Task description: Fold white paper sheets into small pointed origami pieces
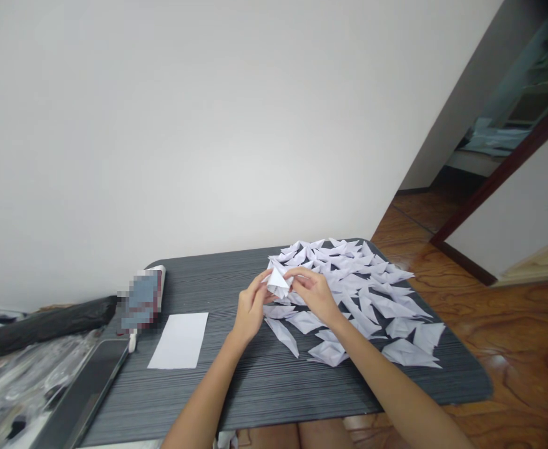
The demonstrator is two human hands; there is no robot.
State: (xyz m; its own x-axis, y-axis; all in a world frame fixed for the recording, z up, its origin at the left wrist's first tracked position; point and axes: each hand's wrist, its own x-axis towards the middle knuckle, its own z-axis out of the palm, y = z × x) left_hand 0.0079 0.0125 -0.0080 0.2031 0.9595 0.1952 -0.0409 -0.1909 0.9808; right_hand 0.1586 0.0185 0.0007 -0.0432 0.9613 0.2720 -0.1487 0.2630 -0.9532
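A small folded piece of white paper [278, 282] is held up over the middle of the dark table [236, 374]. My left hand [251, 304] pinches its left side, and my right hand [315, 294] grips its right side with bent fingers. The paper shows a pointed top and a layered lower edge. Many folded white paper boats [365, 305] lie spread over the table's right half, behind and beside my hands. To the left of my left hand a flat white sheet [179, 340] rests on the tabletop.
A blurred-out item [140, 301] lies at the table's back left. A dark flat device [87, 390] sits along the left edge. Past it are a black roll [44, 327] and plastic-wrapped things [44, 380]. A white wall [208, 125] stands behind; wooden floor [527, 355] shows at right.
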